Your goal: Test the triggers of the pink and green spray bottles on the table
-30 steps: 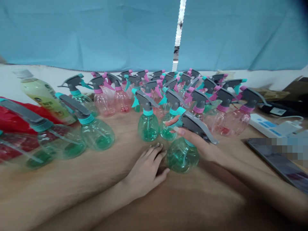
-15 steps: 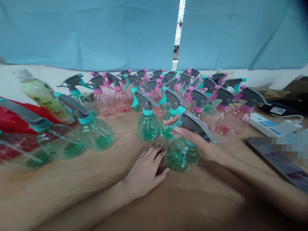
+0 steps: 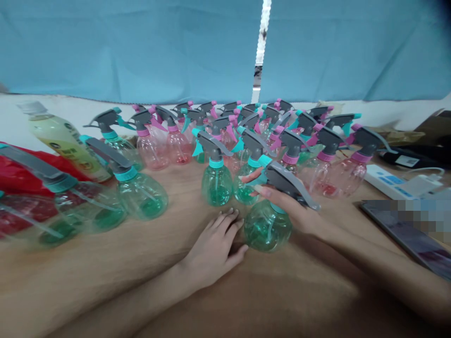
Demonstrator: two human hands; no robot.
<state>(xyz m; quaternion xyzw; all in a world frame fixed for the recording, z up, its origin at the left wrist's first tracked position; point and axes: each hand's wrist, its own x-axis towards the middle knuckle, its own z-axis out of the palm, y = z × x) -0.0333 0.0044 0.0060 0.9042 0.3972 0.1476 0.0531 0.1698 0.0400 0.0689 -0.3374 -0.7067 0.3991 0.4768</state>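
Note:
My right hand (image 3: 292,202) is wrapped round the neck and trigger of a green spray bottle (image 3: 266,230) with a grey and turquoise head. The bottle stands upright on the wooden table (image 3: 169,263). Flat on the table to its left rests my left hand (image 3: 216,246), fingers stretched out and holding nothing. Just behind the hands are two more green spray bottles, one on the left (image 3: 216,185) and one partly covered by my right fingers (image 3: 244,188).
Rows of pink spray bottles (image 3: 153,152) and green ones fill the back. Several green bottles (image 3: 143,197) stand at left, near a labelled drink bottle (image 3: 66,141) and a red bag (image 3: 31,169). A power strip (image 3: 385,183) and a phone (image 3: 398,239) lie at right.

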